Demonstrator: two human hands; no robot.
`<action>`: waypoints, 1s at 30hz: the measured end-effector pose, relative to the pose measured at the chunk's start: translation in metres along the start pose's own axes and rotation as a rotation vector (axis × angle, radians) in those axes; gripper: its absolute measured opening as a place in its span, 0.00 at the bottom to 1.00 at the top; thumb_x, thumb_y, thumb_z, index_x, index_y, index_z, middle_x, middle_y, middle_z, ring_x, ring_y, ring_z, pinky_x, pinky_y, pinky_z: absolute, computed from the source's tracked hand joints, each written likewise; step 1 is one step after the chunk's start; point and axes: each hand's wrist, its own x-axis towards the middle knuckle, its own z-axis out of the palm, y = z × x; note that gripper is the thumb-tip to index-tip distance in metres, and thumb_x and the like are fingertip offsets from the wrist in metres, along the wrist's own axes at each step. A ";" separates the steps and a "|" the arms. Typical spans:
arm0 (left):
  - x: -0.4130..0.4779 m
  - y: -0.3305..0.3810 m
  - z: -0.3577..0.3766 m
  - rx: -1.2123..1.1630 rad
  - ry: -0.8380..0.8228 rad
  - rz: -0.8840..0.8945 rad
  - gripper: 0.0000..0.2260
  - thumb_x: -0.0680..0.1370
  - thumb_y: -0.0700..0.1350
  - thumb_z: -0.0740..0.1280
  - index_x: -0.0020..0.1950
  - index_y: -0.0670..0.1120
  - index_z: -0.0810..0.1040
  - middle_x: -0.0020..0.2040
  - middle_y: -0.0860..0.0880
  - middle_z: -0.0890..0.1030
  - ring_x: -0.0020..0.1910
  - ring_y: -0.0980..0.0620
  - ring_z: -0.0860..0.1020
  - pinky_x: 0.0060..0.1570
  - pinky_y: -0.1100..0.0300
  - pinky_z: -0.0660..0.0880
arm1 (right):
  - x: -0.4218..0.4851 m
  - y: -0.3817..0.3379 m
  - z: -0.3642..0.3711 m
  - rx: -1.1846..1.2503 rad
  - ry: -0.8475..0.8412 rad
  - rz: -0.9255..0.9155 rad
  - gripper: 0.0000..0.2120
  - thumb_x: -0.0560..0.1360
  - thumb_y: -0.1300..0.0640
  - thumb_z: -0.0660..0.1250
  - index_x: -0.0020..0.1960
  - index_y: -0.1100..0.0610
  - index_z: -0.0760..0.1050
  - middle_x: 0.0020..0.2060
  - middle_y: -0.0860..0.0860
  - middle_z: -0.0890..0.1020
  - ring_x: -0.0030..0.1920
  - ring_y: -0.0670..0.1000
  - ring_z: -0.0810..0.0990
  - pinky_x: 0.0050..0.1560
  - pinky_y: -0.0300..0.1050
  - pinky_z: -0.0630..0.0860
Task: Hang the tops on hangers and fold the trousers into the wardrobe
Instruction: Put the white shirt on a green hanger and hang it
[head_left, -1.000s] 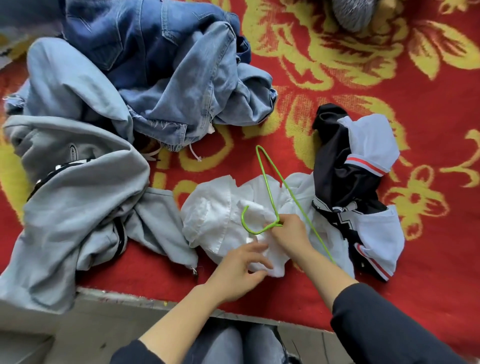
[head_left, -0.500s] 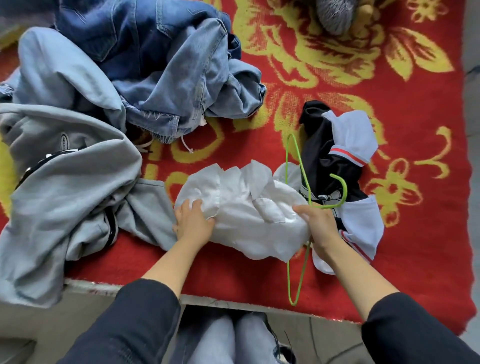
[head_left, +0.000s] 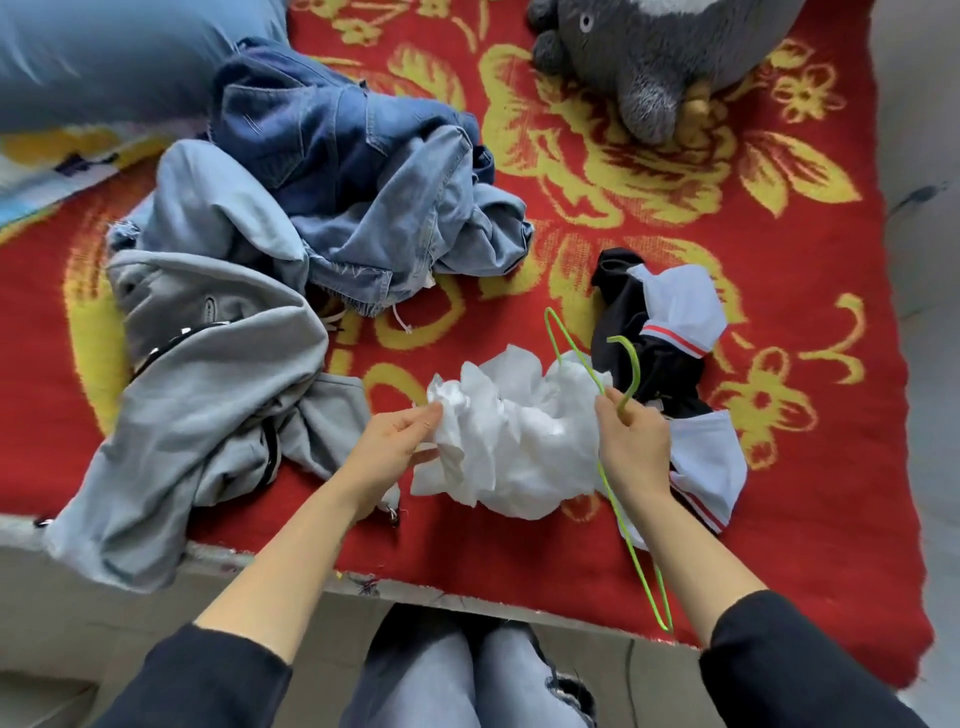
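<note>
shirt (head_left: 514, 441) between hoodie (head_left: 208, 384) and jersey (head_left: 670, 332)

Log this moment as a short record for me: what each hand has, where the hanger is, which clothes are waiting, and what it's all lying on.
left hand: pinches the left edge of the white top
right hand: grips the green hanger just below its hook
hanger position: lies across the white top's right end, hook pointing away from the person
clothes waiting: grey hoodie, jeans pile, black and white top
surface: red floral blanket
also there: grey plush toy at the far side
</note>
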 end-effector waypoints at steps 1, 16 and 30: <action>-0.007 0.008 0.004 0.019 -0.040 0.036 0.20 0.80 0.52 0.60 0.30 0.54 0.80 0.33 0.59 0.79 0.42 0.59 0.80 0.49 0.64 0.74 | -0.004 -0.007 0.000 0.023 -0.082 -0.007 0.19 0.76 0.53 0.65 0.28 0.54 0.67 0.28 0.51 0.66 0.31 0.49 0.65 0.36 0.47 0.63; -0.061 0.007 0.062 0.494 -0.372 0.014 0.14 0.78 0.51 0.65 0.39 0.42 0.80 0.32 0.51 0.73 0.33 0.56 0.69 0.37 0.58 0.68 | -0.035 -0.038 -0.027 0.026 -0.588 0.155 0.19 0.69 0.65 0.68 0.25 0.54 0.64 0.22 0.49 0.63 0.24 0.48 0.60 0.25 0.37 0.56; -0.003 0.085 0.072 0.780 0.132 0.197 0.09 0.74 0.52 0.69 0.36 0.51 0.76 0.38 0.50 0.80 0.43 0.46 0.78 0.39 0.55 0.69 | -0.056 -0.161 -0.149 0.339 -0.660 -0.114 0.13 0.68 0.59 0.72 0.46 0.67 0.76 0.39 0.62 0.72 0.39 0.59 0.69 0.37 0.50 0.63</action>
